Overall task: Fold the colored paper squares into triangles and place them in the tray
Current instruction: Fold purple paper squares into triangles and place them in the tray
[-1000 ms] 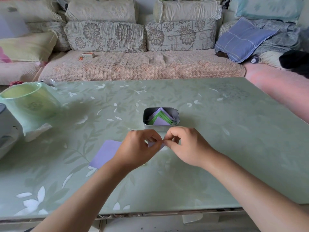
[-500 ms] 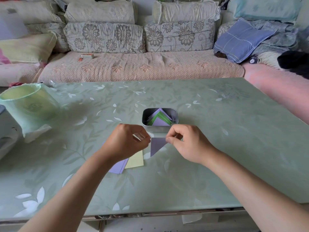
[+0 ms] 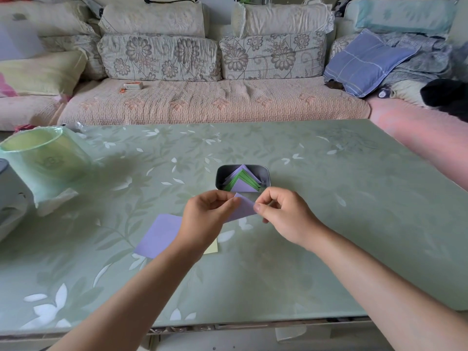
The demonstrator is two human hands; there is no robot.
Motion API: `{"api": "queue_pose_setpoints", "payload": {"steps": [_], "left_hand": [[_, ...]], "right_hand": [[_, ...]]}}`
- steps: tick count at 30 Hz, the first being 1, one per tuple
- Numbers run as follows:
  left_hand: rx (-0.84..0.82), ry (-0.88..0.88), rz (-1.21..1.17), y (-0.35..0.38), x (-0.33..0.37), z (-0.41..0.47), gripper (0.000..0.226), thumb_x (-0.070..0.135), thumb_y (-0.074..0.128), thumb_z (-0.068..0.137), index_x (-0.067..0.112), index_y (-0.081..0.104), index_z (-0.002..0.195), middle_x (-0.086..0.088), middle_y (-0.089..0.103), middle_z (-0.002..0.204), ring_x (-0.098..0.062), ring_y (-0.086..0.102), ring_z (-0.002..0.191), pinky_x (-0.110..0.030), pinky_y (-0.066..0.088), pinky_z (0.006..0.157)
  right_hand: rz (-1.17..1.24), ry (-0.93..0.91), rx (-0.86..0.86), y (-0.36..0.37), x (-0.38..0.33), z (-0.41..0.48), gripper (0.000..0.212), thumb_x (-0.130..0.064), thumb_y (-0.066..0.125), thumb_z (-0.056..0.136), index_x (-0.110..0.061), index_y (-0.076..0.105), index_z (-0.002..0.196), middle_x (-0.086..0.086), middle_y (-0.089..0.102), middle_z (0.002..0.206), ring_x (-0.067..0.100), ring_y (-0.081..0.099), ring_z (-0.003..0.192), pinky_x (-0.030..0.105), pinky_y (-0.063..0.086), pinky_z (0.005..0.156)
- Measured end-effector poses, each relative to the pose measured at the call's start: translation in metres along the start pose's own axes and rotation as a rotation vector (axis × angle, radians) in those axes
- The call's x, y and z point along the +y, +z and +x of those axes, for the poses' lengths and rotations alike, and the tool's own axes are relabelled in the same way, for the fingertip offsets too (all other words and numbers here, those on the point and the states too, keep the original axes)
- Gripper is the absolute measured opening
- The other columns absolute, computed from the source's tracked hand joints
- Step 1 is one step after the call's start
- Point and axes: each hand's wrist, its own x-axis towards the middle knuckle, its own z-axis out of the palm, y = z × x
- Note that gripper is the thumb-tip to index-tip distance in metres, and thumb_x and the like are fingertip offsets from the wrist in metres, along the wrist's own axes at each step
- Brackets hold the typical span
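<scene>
Folded paper: a purple piece (image 3: 243, 208) at frame centre, just below the tray (image 3: 265, 173), long axis running lower left to upper right, tip toward the tray.
Left hand (image 3: 206, 219): fingers pinch its left end.
Right hand (image 3: 283, 215): thumb and forefinger pinch its right edge.
Tray contents: purple and green triangles (image 3: 240, 182), apexes pointing up-frame.
Table (image 3: 329, 224): a flat purple square (image 3: 158, 235) lower left of the hands.

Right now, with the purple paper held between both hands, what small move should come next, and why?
Probably carry the folded purple paper forward and lower it into the small metal tray. The left hand and right hand pinch it just short of the tray, which holds purple and green paper triangles.
</scene>
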Motion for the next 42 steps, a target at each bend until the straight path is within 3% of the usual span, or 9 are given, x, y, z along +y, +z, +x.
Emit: {"api": "queue_pose_setpoints", "payload": {"steps": [6,12,17,21,25,30,34,38,42], "left_hand": [[-0.037,0.017,0.104,0.003,-0.001,-0.004,0.008,0.024,0.077,0.085,0.021,0.077,0.078,0.002,0.076,0.076,-0.017,0.073,0.079,-0.038,0.057,0.079],[-0.046,0.034,0.184,0.005,0.003,-0.007,0.012,0.032,0.078,0.084,0.022,0.077,0.077,0.006,0.074,0.073,-0.008,0.067,0.071,-0.034,0.055,0.072],[-0.049,0.049,0.218,0.005,0.004,-0.01,0.011,0.03,0.075,0.086,0.025,0.077,0.076,0.005,0.074,0.074,-0.024,0.069,0.078,-0.04,0.055,0.071],[-0.048,0.058,0.259,0.005,0.003,-0.009,0.011,0.022,0.072,0.084,0.025,0.076,0.075,0.006,0.073,0.073,-0.016,0.069,0.075,-0.029,0.053,0.065],[-0.048,0.083,0.3,0.005,0.004,-0.01,0.013,0.018,0.07,0.084,0.023,0.075,0.073,0.008,0.072,0.069,-0.001,0.059,0.057,-0.011,0.04,0.053],[-0.048,0.164,0.359,-0.003,0.008,-0.009,0.012,0.012,0.069,0.083,0.018,0.077,0.076,0.013,0.071,0.065,0.004,0.056,0.05,-0.006,0.037,0.052],[-0.064,0.211,0.442,-0.015,0.008,-0.004,0.015,0.012,0.071,0.083,0.023,0.077,0.075,0.014,0.072,0.068,-0.001,0.065,0.059,-0.007,0.041,0.056],[-0.074,0.2,0.491,-0.025,0.011,-0.001,0.013,0.015,0.071,0.083,0.023,0.076,0.075,0.012,0.074,0.072,0.001,0.065,0.061,-0.006,0.035,0.048],[-0.086,0.191,0.576,-0.033,0.012,0.003,0.014,0.013,0.069,0.083,0.022,0.076,0.075,0.013,0.074,0.073,0.002,0.064,0.064,-0.005,0.04,0.057]], "right_hand": [[-0.035,-0.012,-0.053,0.002,-0.002,-0.002,0.011,-0.022,0.066,0.092,-0.023,0.067,0.081,-0.024,0.051,0.049,0.001,0.045,0.049,0.012,0.033,0.051],[0.003,-0.111,-0.018,0.003,-0.008,-0.003,0.014,-0.018,0.066,0.093,-0.023,0.069,0.08,-0.023,0.059,0.062,-0.001,0.049,0.056,0.01,0.036,0.057],[-0.009,-0.12,-0.038,0.006,-0.007,-0.004,0.019,-0.016,0.063,0.095,-0.023,0.064,0.078,-0.025,0.056,0.06,-0.001,0.047,0.056,0.011,0.035,0.057],[-0.014,-0.137,-0.035,0.007,-0.008,-0.005,0.02,-0.017,0.064,0.093,-0.027,0.064,0.076,-0.02,0.06,0.067,0.0,0.05,0.062,0.014,0.04,0.061],[0.002,-0.17,-0.029,0.009,-0.007,-0.006,0.022,-0.014,0.06,0.094,-0.024,0.059,0.075,-0.019,0.055,0.066,0.005,0.047,0.062,0.02,0.04,0.061],[0.116,-0.176,-0.005,0.006,-0.008,-0.004,0.023,-0.005,0.056,0.096,-0.018,0.057,0.077,-0.018,0.049,0.062,0.003,0.04,0.058,0.014,0.034,0.058],[0.186,-0.143,0.035,0.001,-0.006,-0.001,0.024,-0.006,0.054,0.097,-0.017,0.057,0.077,-0.006,0.044,0.066,0.01,0.035,0.061,0.02,0.031,0.055],[0.21,-0.139,0.073,-0.002,-0.005,0.002,0.023,-0.005,0.054,0.098,-0.015,0.056,0.077,-0.002,0.042,0.067,0.011,0.033,0.062,0.022,0.03,0.055],[0.182,-0.138,0.092,-0.005,-0.005,0.003,0.021,-0.007,0.053,0.099,-0.01,0.056,0.079,-0.004,0.041,0.065,0.008,0.033,0.057,0.019,0.03,0.053]]}}
